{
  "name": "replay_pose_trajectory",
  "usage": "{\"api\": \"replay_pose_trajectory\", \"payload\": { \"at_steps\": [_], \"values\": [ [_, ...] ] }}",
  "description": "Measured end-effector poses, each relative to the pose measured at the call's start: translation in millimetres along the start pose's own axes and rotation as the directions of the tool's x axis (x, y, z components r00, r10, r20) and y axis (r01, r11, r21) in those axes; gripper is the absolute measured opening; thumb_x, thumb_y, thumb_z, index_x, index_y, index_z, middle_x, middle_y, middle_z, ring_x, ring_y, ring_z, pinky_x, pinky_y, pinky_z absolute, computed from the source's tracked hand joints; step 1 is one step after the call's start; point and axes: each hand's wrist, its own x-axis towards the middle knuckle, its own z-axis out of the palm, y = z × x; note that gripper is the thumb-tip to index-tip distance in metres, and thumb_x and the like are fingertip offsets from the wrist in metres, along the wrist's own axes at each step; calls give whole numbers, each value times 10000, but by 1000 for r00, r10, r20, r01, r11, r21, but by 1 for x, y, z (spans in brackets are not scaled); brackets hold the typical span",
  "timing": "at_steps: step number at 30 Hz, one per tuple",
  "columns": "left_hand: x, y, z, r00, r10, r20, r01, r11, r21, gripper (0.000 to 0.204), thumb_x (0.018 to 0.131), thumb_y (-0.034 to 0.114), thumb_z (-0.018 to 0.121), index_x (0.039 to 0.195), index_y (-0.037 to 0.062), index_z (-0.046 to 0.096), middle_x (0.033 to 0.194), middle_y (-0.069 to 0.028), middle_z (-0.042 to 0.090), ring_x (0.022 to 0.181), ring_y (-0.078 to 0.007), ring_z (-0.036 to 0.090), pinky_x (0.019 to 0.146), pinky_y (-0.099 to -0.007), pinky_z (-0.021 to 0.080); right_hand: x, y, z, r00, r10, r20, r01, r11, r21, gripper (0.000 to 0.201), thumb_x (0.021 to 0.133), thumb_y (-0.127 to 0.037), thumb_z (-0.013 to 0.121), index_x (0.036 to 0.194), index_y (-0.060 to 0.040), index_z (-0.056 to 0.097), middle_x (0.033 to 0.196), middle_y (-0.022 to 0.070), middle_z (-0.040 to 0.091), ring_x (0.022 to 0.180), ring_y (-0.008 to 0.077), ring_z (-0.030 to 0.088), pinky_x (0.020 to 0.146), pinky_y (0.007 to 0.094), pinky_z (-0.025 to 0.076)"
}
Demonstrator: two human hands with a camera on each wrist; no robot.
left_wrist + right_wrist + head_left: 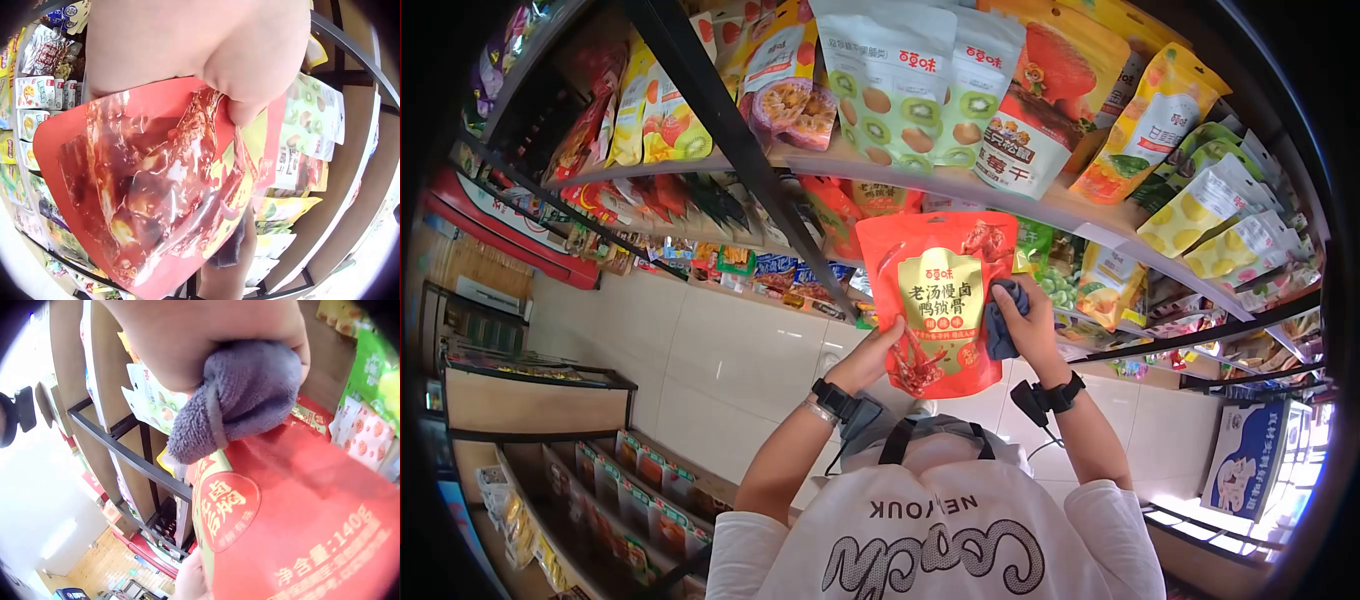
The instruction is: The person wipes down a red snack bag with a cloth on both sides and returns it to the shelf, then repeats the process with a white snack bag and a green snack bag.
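Note:
A red snack pouch (940, 300) with a cream label is held upright in front of the chest, below the shelf edge. The left hand (872, 355) grips its lower left side, thumb on the front; in the left wrist view that hand (206, 50) pinches the pouch (150, 181). On the other side, the right hand (1032, 325) clasps a dark grey-blue cloth (1004, 320) against the pouch's right edge. The right wrist view shows the cloth (240, 394) bunched in the right hand (206, 331), touching the pouch (300, 512). The right fingers behind the pouch are hidden.
Shelves (960, 190) of upright snack pouches curve across the top and right, with a dark metal post (740, 140) at left. More packets stand on lower shelves. A wooden rack (600, 480) is at lower left, a tiled floor (730, 350) beneath.

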Motion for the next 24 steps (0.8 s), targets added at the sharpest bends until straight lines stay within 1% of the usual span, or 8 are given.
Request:
{"api": "replay_pose_trajectory", "payload": {
  "at_steps": [3, 6, 9, 10, 13, 16, 19, 24],
  "values": [
    [-19, -1, -8, 993, 55, -105, -53, 998, 18, 404, 999, 358, 421, 1280, 69, 461, 1183, -28, 550, 1062, -95, 525, 928, -307, 429, 3, -10, -10, 989, -101, 111, 106, 994, -40, 262, 794, -187, 725, 933, 9, 621, 832, 122, 622, 743, 240, 605, 699, 324, 471],
    [-33, 7, -2, 985, 114, -132, -113, 994, 9, 403, 1000, 347, 422, 1265, 49, 483, 1182, -32, 571, 1067, -96, 530, 926, -298, 426, -3, -16, -11, 945, -75, 319, 103, 992, -72, 287, 761, -184, 753, 936, 8, 631, 857, 122, 627, 775, 248, 616, 724, 324, 476],
    [-47, 20, 13, 977, 161, -137, -162, 987, 8, 418, 999, 333, 428, 1283, 30, 471, 1217, -48, 570, 1114, -119, 526, 953, -305, 416, -9, -10, -3, 909, -116, 400, 90, 993, 82, 234, 781, -153, 735, 907, 7, 620, 868, 97, 614, 809, 196, 578, 765, 303, 447],
    [-49, 23, 15, 975, 172, -138, -173, 985, 3, 425, 998, 329, 431, 1292, 23, 463, 1232, -55, 567, 1132, -127, 524, 965, -309, 412, -9, -13, -3, 910, -74, 408, 23, 992, 126, 200, 792, -130, 722, 875, 13, 610, 866, 92, 605, 824, 186, 569, 770, 300, 438],
    [-56, 33, 5, 982, 150, -114, -148, 989, 32, 445, 996, 319, 434, 1325, 19, 427, 1300, -78, 525, 1194, -156, 499, 1009, -332, 392, -6, -12, -8, 892, -93, 442, 14, 984, 178, 166, 803, -104, 707, 844, 17, 600, 862, 88, 597, 815, 182, 563, 761, 297, 435],
    [-63, 39, 4, 992, 115, -48, -118, 991, -65, 453, 997, 311, 431, 1342, 19, 401, 1327, -85, 501, 1208, -175, 492, 1031, -357, 381, -8, -17, -5, 905, -105, 413, 17, 977, 212, 143, 812, -85, 692, 835, 19, 597, 867, 89, 596, 813, 179, 560, 755, 299, 434],
    [-69, 43, 5, 992, 119, 35, -110, 976, -186, 456, 998, 303, 428, 1361, 32, 379, 1346, -80, 484, 1223, -187, 482, 1030, -371, 384, -10, -18, -2, 894, -131, 428, 51, 980, 193, 140, 815, -85, 688, 832, 20, 598, 879, 94, 601, 815, 176, 564, 759, 297, 438],
    [-72, 36, 13, 979, 189, -74, -196, 976, -96, 482, 999, 321, 422, 1391, 52, 340, 1360, -71, 467, 1238, -187, 464, 1031, -373, 382, -17, -13, 7, 914, -151, 377, 87, 979, 184, 168, 803, -103, 697, 838, 31, 603, 890, 116, 619, 815, 208, 592, 760, 302, 460]
  ]
}}
